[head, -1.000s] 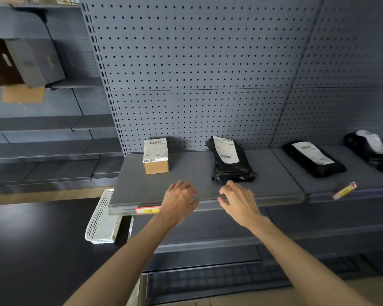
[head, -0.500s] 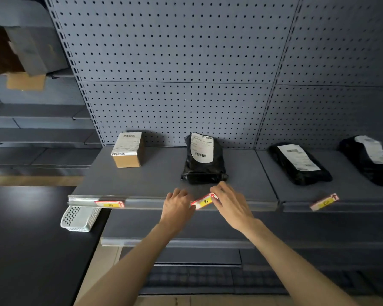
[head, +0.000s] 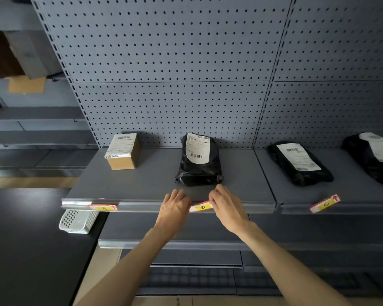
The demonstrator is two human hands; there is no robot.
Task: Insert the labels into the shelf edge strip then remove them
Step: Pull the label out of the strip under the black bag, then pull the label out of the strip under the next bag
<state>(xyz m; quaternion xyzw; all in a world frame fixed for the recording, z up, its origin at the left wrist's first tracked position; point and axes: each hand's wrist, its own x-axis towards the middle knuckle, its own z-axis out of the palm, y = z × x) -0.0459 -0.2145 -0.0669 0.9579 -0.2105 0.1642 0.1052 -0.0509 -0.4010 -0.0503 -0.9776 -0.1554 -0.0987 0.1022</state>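
Note:
A red, white and yellow label marked B (head: 200, 206) lies along the shelf edge strip (head: 142, 205), slightly tilted. My left hand (head: 174, 208) pinches its left end and my right hand (head: 227, 206) pinches its right end. Label A (head: 103, 207) sits in the strip near the shelf's left end. Label C (head: 324, 203) rests tilted at the front edge of the shelf to the right. Whether B's lower edge is inside the strip is hidden by my fingers.
On the grey shelf (head: 155, 182) stand a small cardboard box (head: 123, 151) and a black mailer bag (head: 198, 160); two more black bags (head: 299, 163) lie on the right shelf. A white perforated basket (head: 77, 220) hangs below left. Pegboard forms the back wall.
Label B came into view between my hands and has been lowered from a steeper tilt to nearly flat against the strip. My view shifted left and closer.

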